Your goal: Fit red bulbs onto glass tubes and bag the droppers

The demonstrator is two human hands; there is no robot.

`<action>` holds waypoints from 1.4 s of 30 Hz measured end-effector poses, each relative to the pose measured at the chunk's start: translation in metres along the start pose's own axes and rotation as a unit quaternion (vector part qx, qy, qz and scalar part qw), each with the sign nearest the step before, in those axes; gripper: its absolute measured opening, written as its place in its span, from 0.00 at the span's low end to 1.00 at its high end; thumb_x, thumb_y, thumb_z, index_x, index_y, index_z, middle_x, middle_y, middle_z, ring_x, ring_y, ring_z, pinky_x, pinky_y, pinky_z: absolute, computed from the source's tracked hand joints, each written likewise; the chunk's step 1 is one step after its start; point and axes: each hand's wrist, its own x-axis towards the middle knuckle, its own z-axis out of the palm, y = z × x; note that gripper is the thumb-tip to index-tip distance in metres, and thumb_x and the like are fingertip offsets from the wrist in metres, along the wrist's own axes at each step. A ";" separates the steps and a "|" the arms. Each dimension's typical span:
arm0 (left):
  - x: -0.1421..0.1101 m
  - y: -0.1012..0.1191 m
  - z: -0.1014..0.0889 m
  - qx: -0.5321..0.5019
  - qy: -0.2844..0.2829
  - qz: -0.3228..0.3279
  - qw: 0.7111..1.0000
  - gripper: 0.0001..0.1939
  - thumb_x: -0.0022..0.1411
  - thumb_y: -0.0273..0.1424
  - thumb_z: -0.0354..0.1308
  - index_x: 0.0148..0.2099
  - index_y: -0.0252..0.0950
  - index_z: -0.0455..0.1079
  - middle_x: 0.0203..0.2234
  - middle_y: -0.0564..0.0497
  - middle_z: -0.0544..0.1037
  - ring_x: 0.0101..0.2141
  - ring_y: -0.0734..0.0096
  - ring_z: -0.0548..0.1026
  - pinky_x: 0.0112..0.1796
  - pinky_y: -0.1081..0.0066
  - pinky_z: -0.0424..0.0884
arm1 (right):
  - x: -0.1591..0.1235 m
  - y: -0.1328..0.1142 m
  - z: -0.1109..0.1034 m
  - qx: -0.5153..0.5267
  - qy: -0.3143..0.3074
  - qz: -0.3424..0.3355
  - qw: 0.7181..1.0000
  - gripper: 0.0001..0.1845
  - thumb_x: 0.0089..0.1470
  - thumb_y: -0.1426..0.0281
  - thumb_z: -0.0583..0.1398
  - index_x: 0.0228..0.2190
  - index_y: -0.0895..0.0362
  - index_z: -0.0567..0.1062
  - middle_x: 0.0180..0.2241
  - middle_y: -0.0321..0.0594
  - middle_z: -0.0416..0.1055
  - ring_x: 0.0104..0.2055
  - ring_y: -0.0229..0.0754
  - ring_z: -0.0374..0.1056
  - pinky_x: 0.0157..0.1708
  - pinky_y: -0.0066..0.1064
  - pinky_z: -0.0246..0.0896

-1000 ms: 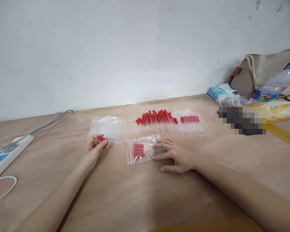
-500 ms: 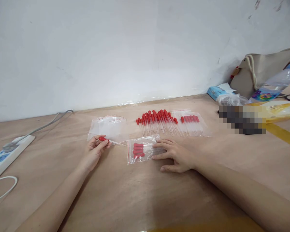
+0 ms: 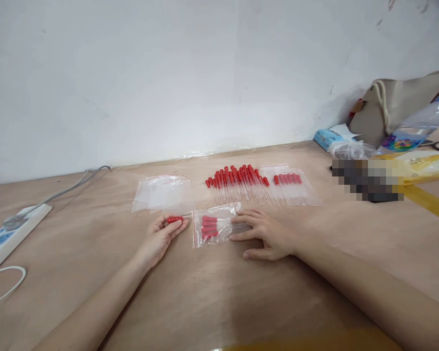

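Note:
Pinched in my left hand (image 3: pixel 166 234) is a glass dropper (image 3: pixel 174 219) with a red rubber bulb; its thin tube points right, to the mouth of a clear zip bag (image 3: pixel 225 239). Several red-bulbed droppers (image 3: pixel 209 226) lie inside that bag, bulbs toward the left. My right hand (image 3: pixel 265 234) rests with fingers spread on the bag's right end. Behind the bag lies a heap of loose droppers (image 3: pixel 237 178). To its right, another clear bag (image 3: pixel 309 192) has several droppers in it. A stack of flat clear bags (image 3: pixel 163 194) lies behind my left hand.
A white power strip (image 3: pixel 18 234) with a grey cable (image 3: pixel 66 192) lies at the left. At the back right are a blue tissue pack (image 3: pixel 325 139), a plastic bottle (image 3: pixel 406 139), a grey bag (image 3: pixel 406 102) and a yellow plastic bag (image 3: pixel 424 168). The white wall (image 3: pixel 168 78) closes off the back.
My left hand has moved right with the dropper, bringing it up to the zip bag's mouth. My right hand has stayed on the bag.

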 end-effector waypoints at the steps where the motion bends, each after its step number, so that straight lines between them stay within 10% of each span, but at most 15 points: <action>1: 0.001 -0.001 0.001 0.012 -0.018 -0.003 1.000 0.09 0.45 0.21 0.63 0.30 0.32 0.68 0.29 0.49 0.76 0.36 0.69 0.75 0.43 0.71 0.72 | 0.000 0.000 0.000 0.001 -0.001 0.001 1.000 0.24 0.48 0.54 0.57 0.47 0.48 0.70 0.55 0.43 0.57 0.56 0.49 0.52 0.53 0.47 0.43; 15: 0.035 0.002 0.000 0.303 -0.137 0.156 0.930 0.25 0.52 0.36 0.56 0.53 0.35 0.59 0.27 0.52 0.76 0.29 0.70 0.73 0.37 0.66 0.67 | 0.000 -0.001 -0.001 0.014 -0.002 -0.006 1.000 0.24 0.48 0.55 0.57 0.47 0.49 0.70 0.55 0.43 0.57 0.57 0.48 0.51 0.55 0.46 0.43; 28: 0.031 0.007 0.006 0.305 -0.277 0.103 0.905 0.11 0.52 0.36 0.58 0.37 0.37 0.71 0.35 0.48 0.75 0.29 0.71 0.70 0.29 0.73 0.67 | 0.000 0.001 0.000 0.023 -0.002 -0.016 1.000 0.24 0.48 0.56 0.58 0.47 0.49 0.70 0.55 0.44 0.57 0.56 0.48 0.53 0.54 0.47 0.43; 36: 0.028 0.004 0.006 0.279 -0.275 0.048 0.919 0.20 0.45 0.34 0.63 0.44 0.38 0.72 0.37 0.49 0.77 0.41 0.59 0.73 0.45 0.60 0.67 | 0.000 0.001 0.001 0.031 0.004 -0.018 0.999 0.24 0.47 0.57 0.58 0.47 0.49 0.70 0.55 0.44 0.57 0.56 0.48 0.53 0.54 0.46 0.43; 42: 0.028 -0.009 0.011 0.330 -0.171 0.153 0.915 0.15 0.51 0.40 0.58 0.36 0.35 0.74 0.32 0.49 0.78 0.34 0.65 0.75 0.38 0.69 0.69 | 0.000 0.001 0.002 0.023 0.008 -0.020 1.000 0.24 0.47 0.57 0.58 0.47 0.49 0.70 0.55 0.45 0.56 0.55 0.49 0.54 0.53 0.47 0.44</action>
